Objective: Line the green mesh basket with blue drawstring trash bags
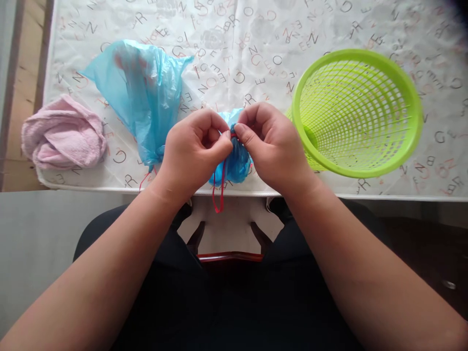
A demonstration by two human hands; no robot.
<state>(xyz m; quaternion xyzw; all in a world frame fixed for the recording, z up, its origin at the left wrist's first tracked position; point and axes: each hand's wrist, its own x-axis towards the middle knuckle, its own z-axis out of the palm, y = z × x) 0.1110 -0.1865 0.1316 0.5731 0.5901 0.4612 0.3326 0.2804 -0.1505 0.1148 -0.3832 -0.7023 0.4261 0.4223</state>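
A small blue plastic bag (238, 165) lies bunched up at the table's front edge, its neck gathered. Around that neck runs a red string (218, 197), with a loop hanging down past the edge. My left hand (197, 153) is closed in a pinch of thumb and forefinger at the left side of the neck, where the string is. From the other side my right hand (274, 146) pinches the gathered top of the bag. The fingertips of both hands nearly meet, and they hide part of the neck and string.
Left of my hands lies a larger blue plastic bag (146, 92) with reddish contents showing through and red string at its lower end. A crumpled pink towel (69, 134) is farther left. On the right, a green mesh basket (360, 168) lies tilted on the letter-patterned tablecloth (252, 29).
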